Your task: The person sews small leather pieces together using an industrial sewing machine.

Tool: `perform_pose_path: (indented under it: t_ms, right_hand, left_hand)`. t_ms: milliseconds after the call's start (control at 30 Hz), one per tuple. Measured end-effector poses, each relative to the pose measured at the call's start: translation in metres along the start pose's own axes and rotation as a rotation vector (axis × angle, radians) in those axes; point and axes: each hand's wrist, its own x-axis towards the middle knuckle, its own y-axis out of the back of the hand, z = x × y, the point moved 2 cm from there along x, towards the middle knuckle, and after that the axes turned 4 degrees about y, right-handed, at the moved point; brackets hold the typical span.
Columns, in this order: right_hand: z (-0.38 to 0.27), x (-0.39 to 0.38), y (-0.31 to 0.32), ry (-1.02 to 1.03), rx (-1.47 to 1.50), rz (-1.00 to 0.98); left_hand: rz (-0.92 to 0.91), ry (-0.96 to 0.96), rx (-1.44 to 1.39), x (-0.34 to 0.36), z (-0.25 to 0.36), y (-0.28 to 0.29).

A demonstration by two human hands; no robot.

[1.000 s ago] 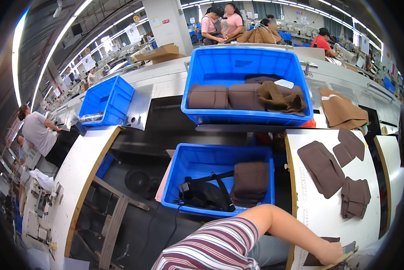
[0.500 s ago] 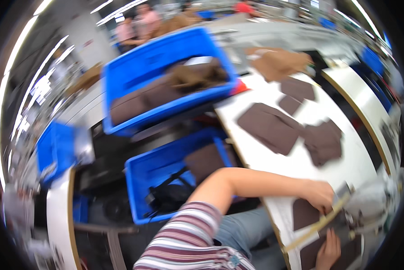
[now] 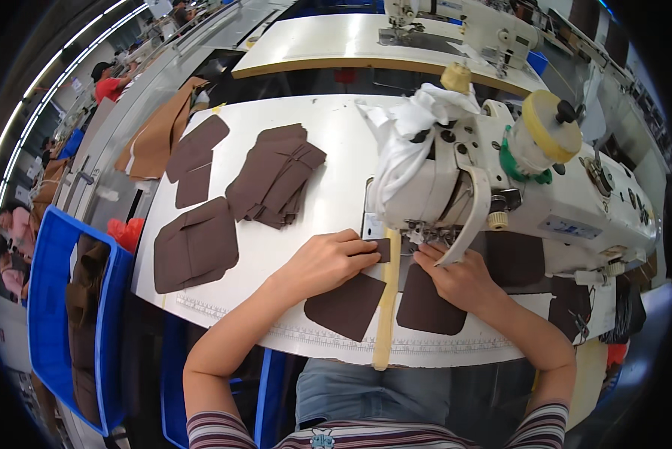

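My left hand (image 3: pixel 334 263) is closed on a small brown fabric piece (image 3: pixel 383 250), pinched at the fingertips left of the sewing machine's needle area. Below that hand a larger brown fabric panel (image 3: pixel 346 307) lies on the white table. My right hand (image 3: pixel 457 278) has its fingers bent together at the presser foot (image 3: pixel 423 233), over the upper edge of another brown fabric panel (image 3: pixel 430 305). Its fingertips are partly hidden by the machine's white guard. Between the hands a yellow tape strip (image 3: pixel 385 322) runs down the table toward me. The sewing machine (image 3: pixel 456 187) carries a white cloth (image 3: pixel 407 142).
A stack of brown fabric pieces (image 3: pixel 276 176) and flat brown panels (image 3: pixel 196 245) lie to the left. More brown pieces (image 3: pixel 514 258) sit right of the needle. A blue bin (image 3: pixel 44 314) with fabric stands at far left. A ruler strip (image 3: pixel 276 329) follows the table's front edge.
The view has swung from the bins at the left to the sewing machine, now in the middle. Both hands now show at the needle area.
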Motion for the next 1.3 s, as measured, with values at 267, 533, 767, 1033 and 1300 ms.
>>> perform_pose_path:
  t_ms: [267,533,767,1033,1300]
  right_hand:
    - [0.003,0.007,-0.013,0.016,0.016,0.048]
    - [0.005,0.014,-0.015,-0.047,0.148,0.2]
    - [0.0,0.012,-0.012,-0.006,-0.02,0.121]
    - [-0.004,0.012,-0.016,0.021,-0.104,0.088]
    - [-0.005,0.013,-0.016,0.018,-0.116,0.126]
  left_hand:
    - [0.045,0.081,0.152,0.015,0.014,-0.015]
    - [0.205,0.108,-0.038,0.013,0.008,-0.026]
    - [0.238,0.084,-0.076,0.014,0.003,-0.027]
    - [0.198,0.024,-0.022,0.017,0.007,-0.025]
    - [0.25,-0.053,0.084,0.02,0.014,-0.036]
